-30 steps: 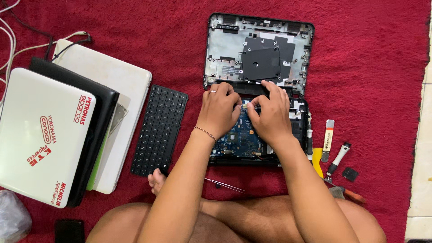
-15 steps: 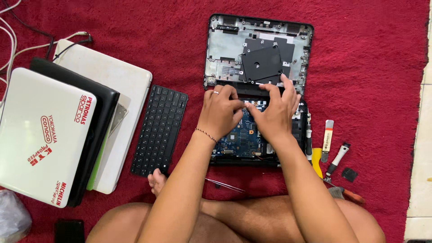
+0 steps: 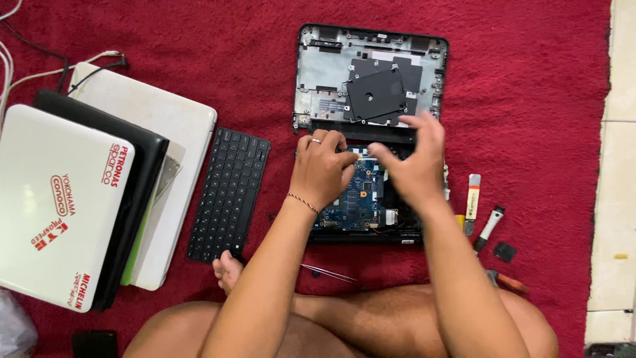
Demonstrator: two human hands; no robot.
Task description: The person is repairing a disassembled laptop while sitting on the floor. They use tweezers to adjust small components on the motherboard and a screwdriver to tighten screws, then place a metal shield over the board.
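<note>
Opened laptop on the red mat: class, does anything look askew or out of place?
Yes. On the opened laptop, a dark square plate lies tilted in the upper shell, not square with its edges. The removed black keyboard lies beside it on the red mat.

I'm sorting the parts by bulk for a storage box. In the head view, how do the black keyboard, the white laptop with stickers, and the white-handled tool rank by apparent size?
1. white laptop with stickers, clearly the largest.
2. black keyboard, long and narrow.
3. white-handled tool, by far the smallest.

Keyboard (image 3: 228, 195) crowds the left, tools (image 3: 482, 212) the right
</note>
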